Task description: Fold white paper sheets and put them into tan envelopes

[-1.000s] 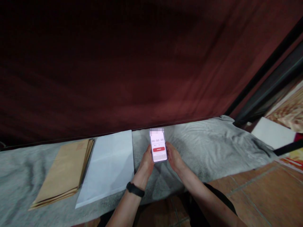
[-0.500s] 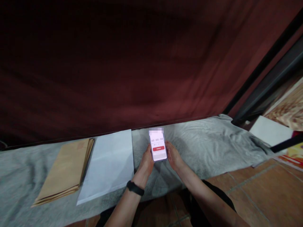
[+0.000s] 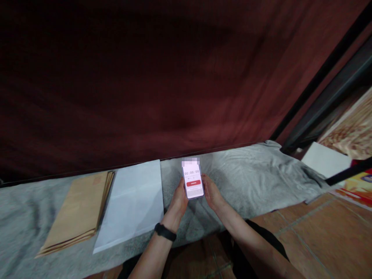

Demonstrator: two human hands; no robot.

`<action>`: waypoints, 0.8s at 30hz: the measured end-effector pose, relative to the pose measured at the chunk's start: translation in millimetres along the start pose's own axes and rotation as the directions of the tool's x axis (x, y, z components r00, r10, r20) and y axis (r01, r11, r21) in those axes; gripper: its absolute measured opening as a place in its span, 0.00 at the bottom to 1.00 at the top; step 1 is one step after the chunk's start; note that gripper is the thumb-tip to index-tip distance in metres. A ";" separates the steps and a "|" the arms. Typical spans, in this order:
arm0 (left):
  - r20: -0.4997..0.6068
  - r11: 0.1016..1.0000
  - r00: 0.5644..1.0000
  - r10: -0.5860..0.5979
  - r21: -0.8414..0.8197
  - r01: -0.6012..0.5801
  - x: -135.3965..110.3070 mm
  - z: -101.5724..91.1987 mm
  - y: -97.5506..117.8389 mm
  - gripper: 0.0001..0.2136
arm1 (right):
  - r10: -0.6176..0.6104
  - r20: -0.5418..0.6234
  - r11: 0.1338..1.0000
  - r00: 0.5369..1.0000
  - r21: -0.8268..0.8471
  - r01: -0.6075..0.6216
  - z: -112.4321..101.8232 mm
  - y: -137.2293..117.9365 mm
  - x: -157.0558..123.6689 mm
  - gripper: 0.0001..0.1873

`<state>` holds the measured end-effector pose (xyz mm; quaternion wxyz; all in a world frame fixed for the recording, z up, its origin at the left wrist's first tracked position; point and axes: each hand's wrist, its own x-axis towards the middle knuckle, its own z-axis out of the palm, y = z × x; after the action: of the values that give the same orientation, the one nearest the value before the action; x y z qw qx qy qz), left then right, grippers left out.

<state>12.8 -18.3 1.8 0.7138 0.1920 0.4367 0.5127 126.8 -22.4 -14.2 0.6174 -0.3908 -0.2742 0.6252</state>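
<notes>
I hold a smartphone [image 3: 192, 181] upright between both hands over a table covered in grey cloth [image 3: 255, 178]. Its lit screen shows a timer at zero and a red button. My left hand [image 3: 179, 200] grips the phone's left edge; a black band sits on that wrist. My right hand [image 3: 211, 192] cups the right edge, fingers closed along it.
A stack of brown paper envelopes [image 3: 78, 212] lies at the left of the cloth, with a stack of white sheets [image 3: 132, 202] beside it. A dark red curtain [image 3: 162, 77] hangs behind. A white box [image 3: 324, 162] and tiled floor [image 3: 328, 236] are at the right.
The view has drifted slightly, so the phone and hands sit a little further left. The grip on the phone is unchanged.
</notes>
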 end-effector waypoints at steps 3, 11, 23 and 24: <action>0.002 1.000 1.000 -0.002 -0.001 0.002 -0.7 -0.1 -0.1 0.16 | -0.015 0.001 1.000 1.000 0.000 0.015 -1.9 2.2 0.3 0.12; 0.014 1.000 1.000 0.004 0.009 -0.004 3.0 -1.9 -5.1 0.15 | -0.022 0.003 1.000 1.000 0.000 0.022 -2.6 3.3 -2.4 0.14; 0.030 0.999 0.999 0.042 0.018 -0.043 5.1 -3.2 -7.5 0.16 | -0.014 -0.020 1.000 1.000 -0.001 0.014 1.8 -4.4 -4.0 0.11; 0.026 0.999 0.999 0.043 0.020 -0.043 4.7 -2.8 -7.9 0.16 | -0.011 -0.020 1.000 1.000 -0.001 0.011 1.9 -5.9 -4.2 0.11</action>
<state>15.4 -17.7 -7.4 0.7061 0.2151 0.4287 0.5210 128.2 -25.8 -7.6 0.6234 -0.3957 -0.2706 0.6177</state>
